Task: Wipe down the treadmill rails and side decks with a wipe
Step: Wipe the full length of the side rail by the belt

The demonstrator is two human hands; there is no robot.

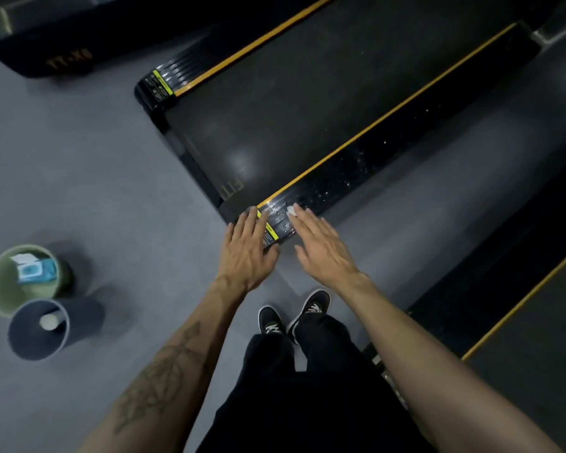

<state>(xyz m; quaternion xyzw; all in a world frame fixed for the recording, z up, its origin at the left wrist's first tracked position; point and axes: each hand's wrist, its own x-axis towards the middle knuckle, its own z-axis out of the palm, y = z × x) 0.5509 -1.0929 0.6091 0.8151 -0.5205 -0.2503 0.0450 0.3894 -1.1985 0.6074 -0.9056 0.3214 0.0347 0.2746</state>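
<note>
Standing on the grey floor [79, 165] at far left are a green bin [0, 289] holding a blue wipe pack [38, 271] and a dark bin [36, 341], both well apart from the work, so a fresh wipe would mean stepping away. At the treadmill's near corner the left hand [245, 250] lies flat, fingers straight, over the yellow warning label [270, 231], and leaning on it could smear the damp gloss. Just right, the right hand [321, 246] presses outstretched fingers on a small white wipe [291, 210] on the side deck [389, 148]; the wipe looks bunched, so it may slip free or merely push the white specks ahead along the deck.
</note>
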